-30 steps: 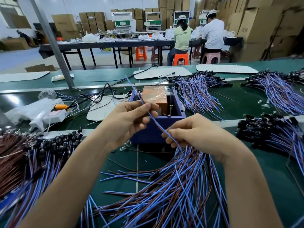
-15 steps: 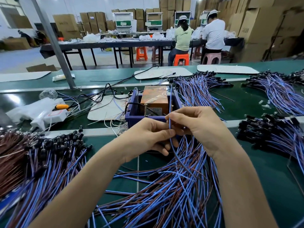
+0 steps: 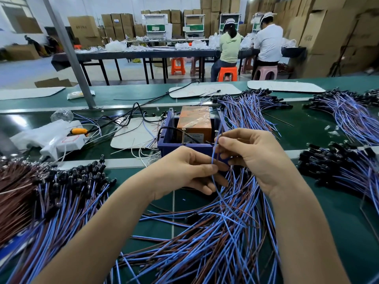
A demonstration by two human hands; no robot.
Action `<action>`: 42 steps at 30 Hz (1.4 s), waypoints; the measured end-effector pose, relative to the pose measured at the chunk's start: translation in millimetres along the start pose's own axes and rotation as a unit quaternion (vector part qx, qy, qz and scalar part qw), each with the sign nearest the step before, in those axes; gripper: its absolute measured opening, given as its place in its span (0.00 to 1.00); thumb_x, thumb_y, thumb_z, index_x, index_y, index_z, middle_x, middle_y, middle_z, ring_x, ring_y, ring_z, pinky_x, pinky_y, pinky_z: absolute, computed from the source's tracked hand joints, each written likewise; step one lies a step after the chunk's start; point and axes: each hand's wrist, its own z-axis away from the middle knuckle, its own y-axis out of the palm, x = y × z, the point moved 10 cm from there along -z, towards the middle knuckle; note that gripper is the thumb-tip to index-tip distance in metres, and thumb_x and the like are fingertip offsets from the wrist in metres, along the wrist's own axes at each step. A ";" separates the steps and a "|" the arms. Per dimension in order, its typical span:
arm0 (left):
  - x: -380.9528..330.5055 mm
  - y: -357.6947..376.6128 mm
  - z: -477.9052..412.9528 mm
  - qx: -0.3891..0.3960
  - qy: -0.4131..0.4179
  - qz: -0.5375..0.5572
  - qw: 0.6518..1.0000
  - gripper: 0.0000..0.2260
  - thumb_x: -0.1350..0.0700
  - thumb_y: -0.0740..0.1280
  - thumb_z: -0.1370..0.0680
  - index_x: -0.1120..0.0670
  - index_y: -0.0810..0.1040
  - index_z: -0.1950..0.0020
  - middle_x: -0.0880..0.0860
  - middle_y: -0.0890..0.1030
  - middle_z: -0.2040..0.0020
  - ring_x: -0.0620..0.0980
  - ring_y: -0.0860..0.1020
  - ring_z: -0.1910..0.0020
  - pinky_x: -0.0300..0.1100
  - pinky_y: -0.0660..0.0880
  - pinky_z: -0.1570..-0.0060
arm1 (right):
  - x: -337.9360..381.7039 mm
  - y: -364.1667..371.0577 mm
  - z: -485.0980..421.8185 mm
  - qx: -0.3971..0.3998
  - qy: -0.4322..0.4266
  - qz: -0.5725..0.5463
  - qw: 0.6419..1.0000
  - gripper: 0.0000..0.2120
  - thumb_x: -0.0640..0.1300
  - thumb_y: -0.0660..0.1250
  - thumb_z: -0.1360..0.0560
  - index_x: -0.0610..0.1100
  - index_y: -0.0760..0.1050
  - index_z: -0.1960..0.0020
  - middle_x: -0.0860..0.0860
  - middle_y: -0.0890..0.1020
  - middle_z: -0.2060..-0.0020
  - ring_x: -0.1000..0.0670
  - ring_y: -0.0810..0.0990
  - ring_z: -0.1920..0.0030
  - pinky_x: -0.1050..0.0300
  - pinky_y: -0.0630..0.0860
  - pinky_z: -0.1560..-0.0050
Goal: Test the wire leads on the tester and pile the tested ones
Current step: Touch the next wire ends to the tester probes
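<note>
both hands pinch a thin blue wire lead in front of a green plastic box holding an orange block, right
The plastic box is dark blue, not green; the head view shows it. The left hand and right hand do pinch the thin blue wire lead in front of it, and the orange block sits inside.

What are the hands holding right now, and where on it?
One blue wire lead: right hand pinches it near its upper end, left hand pinches it just below.
</note>
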 end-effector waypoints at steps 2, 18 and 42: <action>0.0 -3.2 0.2 -0.005 -0.005 -0.002 1.000 0.09 0.64 0.61 0.21 0.58 0.80 0.46 0.56 0.85 0.58 0.44 0.79 0.70 0.33 0.77 0.67 | 1.8 -2.5 0.6 -0.003 -0.005 -0.004 1.000 0.05 0.36 0.68 0.26 0.42 0.80 0.59 0.50 0.83 0.70 0.56 0.78 0.71 0.67 0.75 0.70; -30.5 -78.3 15.3 -0.234 0.094 -0.028 0.967 0.15 0.55 0.53 0.16 0.56 0.78 0.49 0.49 0.69 0.79 0.45 0.65 0.80 0.32 0.61 0.81 | -45.5 -30.3 -16.1 -0.129 0.073 -0.045 0.988 0.08 0.30 0.64 0.25 0.41 0.73 0.58 0.47 0.78 0.74 0.56 0.70 0.80 0.66 0.64 0.82; -15.3 -124.0 19.7 -0.310 0.007 -0.290 0.905 0.09 0.57 0.66 0.23 0.53 0.83 0.61 0.48 0.72 0.80 0.42 0.64 0.82 0.30 0.62 0.79 | -39.5 -21.8 -22.3 -0.100 0.011 0.062 0.993 0.15 0.30 0.64 0.25 0.47 0.81 0.62 0.54 0.83 0.71 0.61 0.76 0.74 0.70 0.72 0.73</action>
